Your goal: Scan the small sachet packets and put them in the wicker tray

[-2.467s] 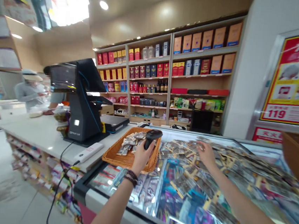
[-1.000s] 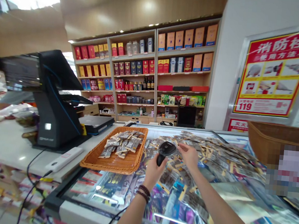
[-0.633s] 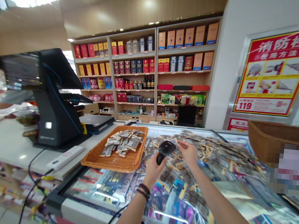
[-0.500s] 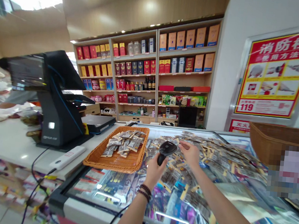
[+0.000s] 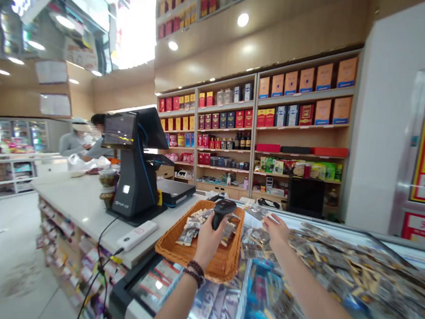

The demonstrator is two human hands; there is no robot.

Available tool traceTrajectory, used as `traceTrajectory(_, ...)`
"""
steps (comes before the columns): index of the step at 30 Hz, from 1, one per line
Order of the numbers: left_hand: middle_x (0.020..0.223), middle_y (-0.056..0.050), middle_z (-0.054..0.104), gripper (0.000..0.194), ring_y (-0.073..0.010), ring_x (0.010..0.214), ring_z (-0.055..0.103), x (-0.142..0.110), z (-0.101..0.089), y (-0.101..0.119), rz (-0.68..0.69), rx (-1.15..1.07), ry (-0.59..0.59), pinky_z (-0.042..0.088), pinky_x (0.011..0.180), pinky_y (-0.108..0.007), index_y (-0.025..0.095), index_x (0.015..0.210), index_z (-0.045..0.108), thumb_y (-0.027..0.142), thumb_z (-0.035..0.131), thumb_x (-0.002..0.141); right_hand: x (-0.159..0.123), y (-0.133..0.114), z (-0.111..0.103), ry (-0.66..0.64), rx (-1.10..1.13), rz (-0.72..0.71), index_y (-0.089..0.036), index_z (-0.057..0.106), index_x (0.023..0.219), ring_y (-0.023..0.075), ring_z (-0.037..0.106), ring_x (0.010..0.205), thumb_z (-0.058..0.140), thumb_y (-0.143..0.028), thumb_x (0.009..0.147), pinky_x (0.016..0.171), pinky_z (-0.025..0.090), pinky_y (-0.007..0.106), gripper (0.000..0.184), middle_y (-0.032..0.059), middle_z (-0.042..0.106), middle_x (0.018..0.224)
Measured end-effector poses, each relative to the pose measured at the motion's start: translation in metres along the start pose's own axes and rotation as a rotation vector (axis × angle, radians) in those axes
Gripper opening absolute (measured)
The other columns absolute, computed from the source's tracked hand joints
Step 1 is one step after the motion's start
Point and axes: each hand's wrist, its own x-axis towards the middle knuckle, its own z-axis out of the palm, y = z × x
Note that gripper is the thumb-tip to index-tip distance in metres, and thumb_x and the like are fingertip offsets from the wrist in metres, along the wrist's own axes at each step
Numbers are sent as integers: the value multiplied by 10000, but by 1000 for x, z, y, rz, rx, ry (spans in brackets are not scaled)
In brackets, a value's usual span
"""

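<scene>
My left hand (image 5: 209, 240), with a beaded bracelet at the wrist, is closed around the grip of a black barcode scanner (image 5: 224, 207). The scanner is held over an orange wicker basket (image 5: 168, 247) with several small clear packets (image 5: 189, 230) in it. To the right of the basket, my right hand (image 5: 276, 231) pinches one small packet (image 5: 255, 212) by its edge, with the packet pointing toward the scanner. Below and right of this hand, a large heap of similar packets (image 5: 349, 263) covers the glass-topped freezer.
A black point-of-sale terminal (image 5: 138, 172) and a flat scale (image 5: 175, 192) stand on the white counter (image 5: 80, 202) at left. A white power strip-like device (image 5: 137, 236) with cables lies near its edge. Shelves of boxes (image 5: 303, 112) line the back wall. People are at the far left.
The view has swung left, so the basket sits nearer the middle. My left hand has brought the scanner over the basket. My right hand has lifted a packet off the heap toward it.
</scene>
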Motion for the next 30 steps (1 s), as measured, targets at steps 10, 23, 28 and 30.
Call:
traceTrajectory(10, 806, -82, 718, 473, -262, 788, 688, 3, -74, -45, -65, 186, 167, 482, 717, -325, 164, 947, 704, 618, 589, 879, -20, 0, 89, -250, 40, 273, -270, 753, 1098, 335, 746, 1122, 824, -157, 542, 945, 626, 456, 572, 94, 796, 1094)
traceTrajectory(23, 744, -41, 680, 427, -195, 700, 627, -32, -19, -12, -5, 124, 16, 437, 656, -276, 185, 905, 662, 606, 585, 898, -36, -53, -112, -653, -361, 144, -209, 802, 1067, 349, 727, 1106, 874, -713, 548, 1046, 547, 508, 727, 155, 783, 1183)
traceTrajectory(28, 675, -14, 627, 424, -176, 649, 585, -52, 32, 8, 54, 45, -89, 400, 620, -263, 176, 896, 655, 594, 583, 899, -61, -90, -204, -892, -589, 48, -271, 558, 1519, 373, 495, 1451, 879, -702, 591, 1165, 441, 496, 1072, 162, 513, 1589)
traceTrajectory(30, 683, -15, 633, 411, -177, 655, 591, -61, 51, 12, 76, 30, -144, 399, 624, -262, 175, 900, 661, 580, 590, 897, -75, -97, -233, -1055, -725, 26, -272, 436, 1607, 406, 361, 1534, 943, -664, 482, 1227, 340, 536, 1295, 158, 383, 1677)
